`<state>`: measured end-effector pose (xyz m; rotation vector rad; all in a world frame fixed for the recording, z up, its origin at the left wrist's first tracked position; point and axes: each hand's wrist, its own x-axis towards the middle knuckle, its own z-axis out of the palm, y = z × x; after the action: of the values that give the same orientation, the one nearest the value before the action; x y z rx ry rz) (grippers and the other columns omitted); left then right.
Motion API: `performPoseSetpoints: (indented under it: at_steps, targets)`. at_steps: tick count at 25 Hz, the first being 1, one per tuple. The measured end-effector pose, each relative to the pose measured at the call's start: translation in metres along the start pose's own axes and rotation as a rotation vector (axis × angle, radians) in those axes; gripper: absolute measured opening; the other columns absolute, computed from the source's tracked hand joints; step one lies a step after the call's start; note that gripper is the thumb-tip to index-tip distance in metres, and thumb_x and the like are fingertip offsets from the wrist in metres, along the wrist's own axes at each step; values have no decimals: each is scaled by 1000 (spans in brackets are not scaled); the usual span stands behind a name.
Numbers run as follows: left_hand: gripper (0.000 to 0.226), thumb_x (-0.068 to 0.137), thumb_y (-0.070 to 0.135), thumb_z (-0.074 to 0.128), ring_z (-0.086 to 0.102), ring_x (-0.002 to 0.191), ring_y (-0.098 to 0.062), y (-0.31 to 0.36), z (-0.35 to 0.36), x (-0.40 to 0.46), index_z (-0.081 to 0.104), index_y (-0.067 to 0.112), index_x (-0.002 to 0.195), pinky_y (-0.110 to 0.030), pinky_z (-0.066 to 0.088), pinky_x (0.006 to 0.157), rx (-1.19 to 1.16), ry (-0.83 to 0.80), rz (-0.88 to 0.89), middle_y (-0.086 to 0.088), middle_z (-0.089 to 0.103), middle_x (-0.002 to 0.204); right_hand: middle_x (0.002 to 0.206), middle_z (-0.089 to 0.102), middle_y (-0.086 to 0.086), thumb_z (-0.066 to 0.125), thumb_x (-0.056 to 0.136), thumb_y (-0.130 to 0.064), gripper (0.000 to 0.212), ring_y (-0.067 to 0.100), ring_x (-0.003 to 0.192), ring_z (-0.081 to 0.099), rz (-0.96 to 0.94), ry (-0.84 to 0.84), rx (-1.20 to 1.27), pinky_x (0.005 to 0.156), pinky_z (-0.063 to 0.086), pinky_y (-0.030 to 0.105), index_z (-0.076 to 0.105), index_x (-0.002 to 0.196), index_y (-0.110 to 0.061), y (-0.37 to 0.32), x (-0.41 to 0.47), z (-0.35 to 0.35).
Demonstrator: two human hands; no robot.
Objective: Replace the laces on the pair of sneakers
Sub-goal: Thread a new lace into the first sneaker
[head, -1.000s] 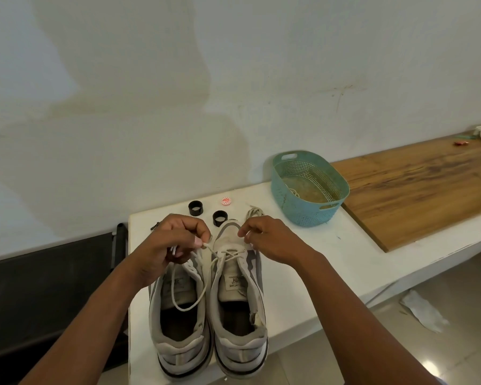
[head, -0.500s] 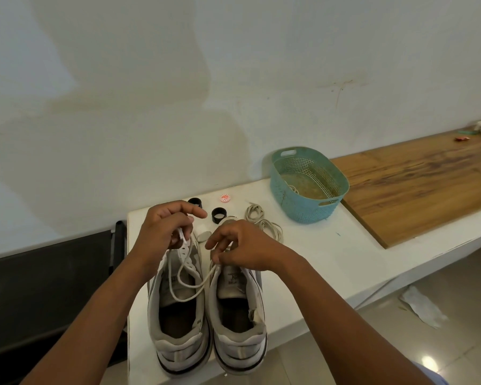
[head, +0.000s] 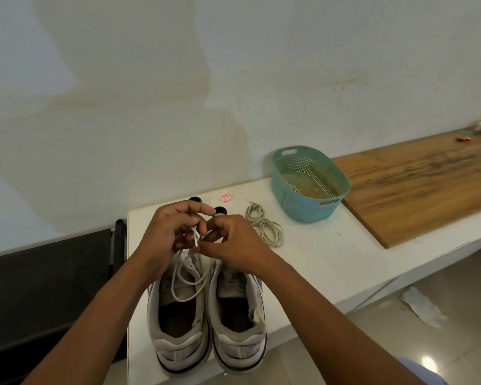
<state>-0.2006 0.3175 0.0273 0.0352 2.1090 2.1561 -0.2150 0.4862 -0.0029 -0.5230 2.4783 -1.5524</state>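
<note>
The white counter [head: 331, 262] carries everything here, and the pair of sneakers sits at its near left corner, heels toward the person, toes toward the wall. Both forearms reach in from the bottom of the view and converge over the toe ends of the shoes.

The left sneaker [head: 178, 323] lies flush against the right sneaker [head: 238, 320], sides touching. A white lace [head: 188, 276] loops loosely over the left sneaker's tongue and runs up into the hands.

The left hand [head: 165, 234] hangs above the left sneaker's toe, wrist bent, fingers curled inward, and it pinches the lace ends, which poke out white between the two hands. The right hand [head: 232, 240] sits above the right sneaker's toe, knuckles up, thumb and forefinger closed tight on the same lace; the two hands nearly touch.

Beyond the sneakers, on the right, a teal perforated basket [head: 310, 184] stands on the counter, and a wooden board [head: 417, 184] lies just past it. Between basket and sneakers rests a coiled beige lace [head: 265, 225], well clear of the hands. Just behind the knuckles sit a black ring [head: 220, 210] and a small red-and-white cap [head: 225, 197].
</note>
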Motion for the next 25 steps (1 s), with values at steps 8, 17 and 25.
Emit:
performPoseSetpoints:
  at_steps: [8, 17, 25]
  targets:
    - [38, 92, 5, 43, 47, 63, -12, 1, -15, 4, 69, 5, 119, -25, 33, 59, -164, 274, -1, -16, 73, 98, 104, 77, 19, 68, 98, -14, 17, 18, 76, 68, 56, -92, 521, 55, 43, 24, 72, 107, 0, -11, -6, -42]
    - [30, 104, 2, 47, 61, 74, -15, -10, -11, 6, 71, 15, 116, -28, 47, 67, 95, 306, 97, -10, 78, 99, 126, 67, 30, 58, 96, 10, 34, 38, 112, 68, 15, -732, 430, 69, 62, 27, 63, 129, 7, -15, -9, -36]
    - [9, 94, 10, 72, 75, 76, -16, -16, 25, -2, 78, 16, 98, -29, 59, 67, 357, 110, 181, 2, 79, 85, 81, 76, 9, 83, 84, -17, 16, 24, 70, 77, 389, -56, -253, 62, 66, 42, 71, 88, -8, 9, -6, -68]
